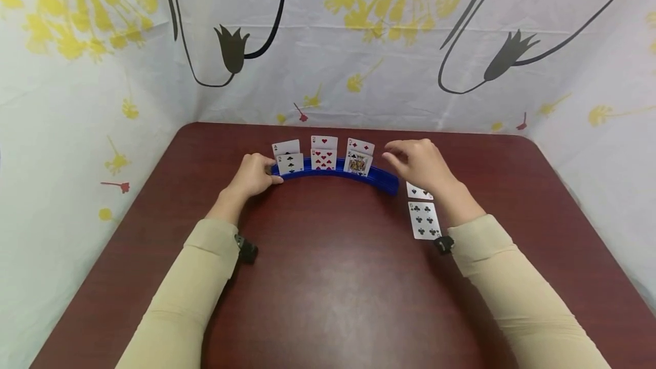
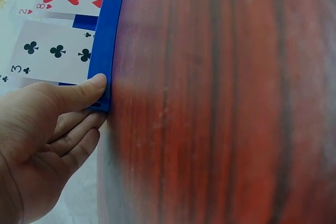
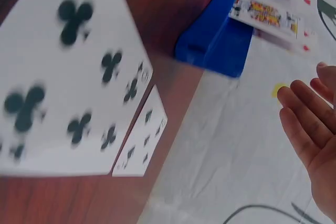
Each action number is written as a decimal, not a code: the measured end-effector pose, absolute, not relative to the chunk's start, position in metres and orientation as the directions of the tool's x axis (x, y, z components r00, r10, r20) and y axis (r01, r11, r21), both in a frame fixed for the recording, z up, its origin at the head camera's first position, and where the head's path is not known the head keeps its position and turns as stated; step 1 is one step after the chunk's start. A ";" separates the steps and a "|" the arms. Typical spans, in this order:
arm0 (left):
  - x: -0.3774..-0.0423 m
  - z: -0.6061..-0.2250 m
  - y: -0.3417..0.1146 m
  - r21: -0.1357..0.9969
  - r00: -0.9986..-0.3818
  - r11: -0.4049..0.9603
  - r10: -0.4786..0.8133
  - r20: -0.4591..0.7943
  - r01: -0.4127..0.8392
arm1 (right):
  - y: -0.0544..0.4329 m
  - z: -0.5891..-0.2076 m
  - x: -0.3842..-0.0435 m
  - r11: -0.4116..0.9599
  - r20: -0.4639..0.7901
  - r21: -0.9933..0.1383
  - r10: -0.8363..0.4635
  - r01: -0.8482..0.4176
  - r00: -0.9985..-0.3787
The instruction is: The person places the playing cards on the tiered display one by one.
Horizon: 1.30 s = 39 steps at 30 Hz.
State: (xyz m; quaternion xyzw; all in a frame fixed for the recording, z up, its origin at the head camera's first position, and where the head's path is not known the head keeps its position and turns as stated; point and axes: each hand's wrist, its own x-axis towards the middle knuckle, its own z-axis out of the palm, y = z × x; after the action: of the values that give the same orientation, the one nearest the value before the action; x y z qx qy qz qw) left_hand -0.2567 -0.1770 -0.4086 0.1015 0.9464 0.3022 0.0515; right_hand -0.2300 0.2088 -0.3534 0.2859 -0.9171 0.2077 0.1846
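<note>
A curved blue card holder [image 1: 323, 172] stands toward the back of the table with three pairs of playing cards upright in it. In front are a three of clubs [image 1: 290, 164], an eight of hearts [image 1: 323, 160] and a king of clubs [image 1: 357, 164]; behind show an ace, a two of hearts and a diamond card [image 1: 361, 146]. My left hand [image 1: 252, 175] pinches the holder's left end, thumb [image 2: 93, 88] on its front rail. Near the holder's right end, my right hand [image 1: 422, 164] hovers with loosely bent fingers [image 3: 304, 124] and nothing between them.
To the right of the holder a six of clubs [image 1: 424, 221] lies face up on the brown table [image 1: 328, 278]. Just beyond it lies a spade card [image 1: 419, 191], partly covered by the right hand. Patterned white cloth [image 1: 328, 84] surrounds the back and sides.
</note>
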 end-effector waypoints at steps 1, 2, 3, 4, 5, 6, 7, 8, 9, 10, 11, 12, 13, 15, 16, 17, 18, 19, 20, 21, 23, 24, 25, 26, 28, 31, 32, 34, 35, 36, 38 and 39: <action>-0.257 -0.408 -0.178 0.584 -0.974 0.796 0.221 -0.038 0.158 | 0.212 -0.353 -0.230 0.752 0.453 -0.280 -0.445 -0.597 -0.773; -0.257 -0.408 -0.178 0.585 -0.975 0.796 0.218 -0.038 0.155 | 0.214 -0.353 -0.230 0.755 0.447 -0.282 -0.443 -0.592 -0.777; -0.258 -0.408 -0.178 0.583 -0.975 0.797 0.219 -0.036 0.158 | 0.217 -0.353 -0.231 0.757 0.442 -0.282 -0.442 -0.589 -0.781; -0.258 -0.408 -0.178 0.583 -0.975 0.797 0.218 -0.035 0.157 | 0.220 -0.352 -0.230 0.761 0.435 -0.284 -0.440 -0.583 -0.786; -0.258 -0.408 -0.179 0.583 -0.975 0.797 0.217 -0.036 0.156 | 0.222 -0.353 -0.231 0.767 0.427 -0.285 -0.435 -0.574 -0.793; -0.259 -0.408 -0.179 0.584 -0.976 0.797 0.215 -0.038 0.153 | 0.224 -0.353 -0.230 0.774 0.416 -0.288 -0.429 -0.564 -0.802; -0.259 -0.408 -0.179 0.585 -0.976 0.797 0.214 -0.040 0.151 | 0.226 -0.353 -0.230 0.781 0.405 -0.292 -0.422 -0.552 -0.811; -0.259 -0.408 -0.179 0.587 -0.976 0.796 0.215 -0.041 0.151 | 0.228 -0.354 -0.230 0.787 0.394 -0.296 -0.416 -0.542 -0.820; -0.259 -0.408 -0.179 0.588 -0.975 0.795 0.218 -0.042 0.152 | 0.230 -0.354 -0.230 0.791 0.383 -0.301 -0.411 -0.532 -0.828; -0.259 -0.408 -0.179 0.590 -0.975 0.794 0.217 -0.045 0.149 | 0.232 -0.355 -0.230 0.797 0.371 -0.308 -0.402 -0.520 -0.837; -0.259 -0.408 -0.179 0.590 -0.975 0.793 0.219 -0.047 0.150 | 0.234 -0.355 -0.229 0.802 0.360 -0.312 -0.396 -0.509 -0.844; -0.259 -0.408 -0.179 0.590 -0.974 0.793 0.221 -0.047 0.151 | 0.236 -0.356 -0.229 0.806 0.350 -0.315 -0.392 -0.501 -0.851; -0.259 -0.408 -0.179 0.589 -0.974 0.793 0.222 -0.047 0.153 | 0.237 -0.356 -0.228 0.810 0.341 -0.317 -0.388 -0.494 -0.856; -0.259 -0.408 -0.179 0.587 -0.974 0.794 0.223 -0.045 0.154 | 0.241 -0.357 -0.227 0.817 0.325 -0.318 -0.383 -0.482 -0.864; -0.259 -0.408 -0.179 0.586 -0.974 0.795 0.223 -0.044 0.155 | 0.242 -0.358 -0.227 0.820 0.318 -0.316 -0.382 -0.477 -0.868; -0.259 -0.408 -0.179 0.585 -0.974 0.796 0.224 -0.044 0.157 | 0.244 -0.359 -0.227 0.823 0.311 -0.315 -0.381 -0.473 -0.871; -0.259 -0.408 -0.179 0.584 -0.974 0.796 0.224 -0.044 0.157 | 0.246 -0.359 -0.227 0.825 0.305 -0.315 -0.379 -0.468 -0.873; -0.259 -0.409 -0.179 0.583 -0.973 0.797 0.225 -0.044 0.157 | 0.247 -0.360 -0.226 0.827 0.300 -0.315 -0.378 -0.465 -0.876; -0.259 -0.409 -0.179 0.583 -0.974 0.797 0.224 -0.045 0.156 | 0.248 -0.361 -0.226 0.830 0.296 -0.315 -0.376 -0.461 -0.878; -0.259 -0.409 -0.179 0.585 -0.974 0.796 0.224 -0.046 0.156 | 0.249 -0.361 -0.226 0.832 0.293 -0.312 -0.375 -0.459 -0.880; -0.259 -0.410 -0.179 0.588 -0.973 0.794 0.225 -0.047 0.155 | 0.251 -0.362 -0.225 0.837 0.285 -0.314 -0.367 -0.448 -0.885; -0.260 -0.410 -0.179 0.590 -0.973 0.792 0.225 -0.047 0.155 | 0.252 -0.363 -0.225 0.839 0.282 -0.314 -0.365 -0.445 -0.887; -0.260 -0.410 -0.179 0.593 -0.974 0.791 0.224 -0.045 0.154 | 0.253 -0.363 -0.226 0.841 0.281 -0.312 -0.362 -0.442 -0.889; -0.259 -0.410 -0.179 0.594 -0.974 0.789 0.223 -0.043 0.154 | 0.254 -0.364 -0.226 0.844 0.279 -0.311 -0.359 -0.437 -0.891; -0.259 -0.409 -0.179 0.596 -0.974 0.788 0.224 -0.041 0.156 | 0.256 -0.365 -0.227 0.848 0.275 -0.313 -0.351 -0.428 -0.895; -0.259 -0.409 -0.178 0.594 -0.974 0.789 0.222 -0.040 0.155 | 0.260 -0.368 -0.228 0.854 0.263 -0.312 -0.344 -0.417 -0.901; -0.260 -0.409 -0.178 0.593 -0.974 0.790 0.223 -0.041 0.156 | 0.261 -0.369 -0.228 0.857 0.254 -0.313 -0.341 -0.410 -0.905; -0.260 -0.410 -0.179 0.592 -0.974 0.791 0.223 -0.043 0.155 | 0.263 -0.370 -0.228 0.864 0.228 -0.309 -0.340 -0.398 -0.913; -0.260 -0.410 -0.179 0.592 -0.974 0.791 0.222 -0.043 0.154 | 0.265 -0.370 -0.228 0.868 0.207 -0.308 -0.339 -0.390 -0.918; -0.260 -0.410 -0.179 0.591 -0.974 0.791 0.223 -0.042 0.156 | 0.266 -0.371 -0.228 0.872 0.185 -0.307 -0.338 -0.381 -0.923; -0.259 -0.410 -0.179 0.592 -0.974 0.791 0.222 -0.042 0.155 | 0.268 -0.371 -0.227 0.882 0.135 -0.304 -0.336 -0.361 -0.932; -0.259 -0.410 -0.179 0.592 -0.974 0.791 0.221 -0.042 0.154 | 0.268 -0.371 -0.227 0.885 0.110 -0.303 -0.336 -0.353 -0.936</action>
State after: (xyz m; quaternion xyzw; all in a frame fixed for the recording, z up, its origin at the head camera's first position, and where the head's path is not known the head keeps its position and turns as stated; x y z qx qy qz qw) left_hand -0.2592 -0.1785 -0.4100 0.0995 0.9447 0.3078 0.0545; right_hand -0.2267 0.2682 -0.3711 0.1774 -0.9705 0.1610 0.0272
